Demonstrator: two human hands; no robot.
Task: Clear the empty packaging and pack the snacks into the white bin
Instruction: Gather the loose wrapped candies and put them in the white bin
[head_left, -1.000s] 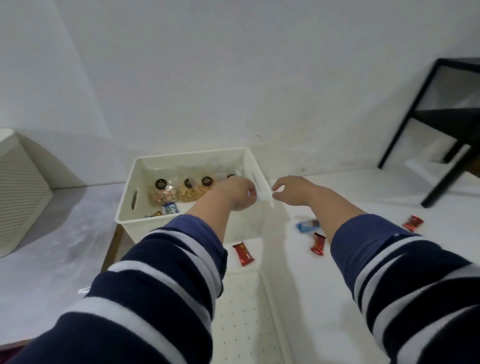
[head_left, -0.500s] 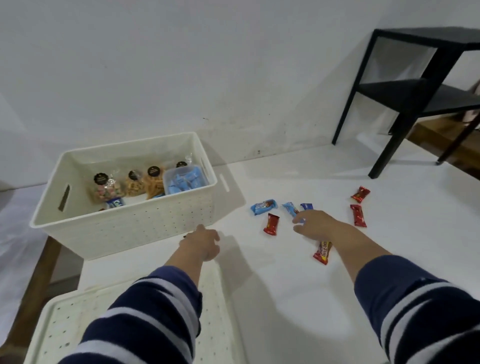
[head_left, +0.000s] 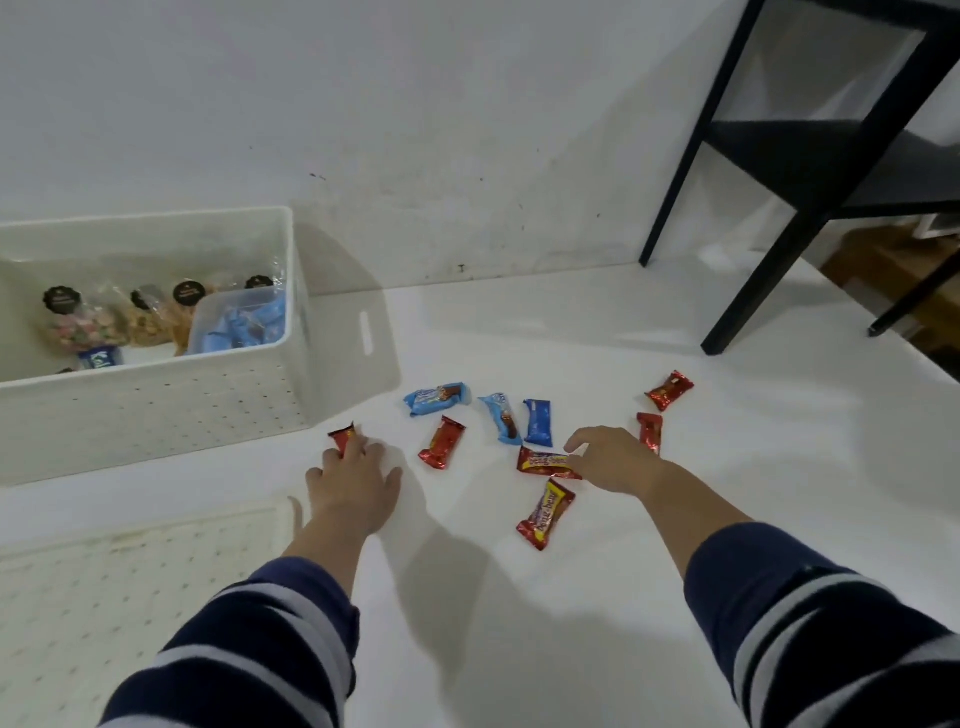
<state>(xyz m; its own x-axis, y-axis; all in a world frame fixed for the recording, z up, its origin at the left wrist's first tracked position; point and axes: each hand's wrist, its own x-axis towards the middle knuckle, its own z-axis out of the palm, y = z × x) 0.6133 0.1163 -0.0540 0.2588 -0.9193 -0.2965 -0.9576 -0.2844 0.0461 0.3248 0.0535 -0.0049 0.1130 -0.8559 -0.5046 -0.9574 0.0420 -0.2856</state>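
Observation:
The white bin stands at the left and holds several bagged snacks and a clear tub of blue packets. Loose snacks lie on the white table to its right: blue packets and red bars. My left hand lies spread, its fingertips on a small red bar beside the bin's corner. My right hand reaches over the table and touches the right end of a red and yellow bar.
A white perforated lid lies flat at the lower left, in front of the bin. A black metal shelf frame stands on the table at the back right. The wall runs close behind the bin.
Both hands have left the bin's rim and come down to the loose snacks on the table. The view has swung right, so the bin now sits at the left.

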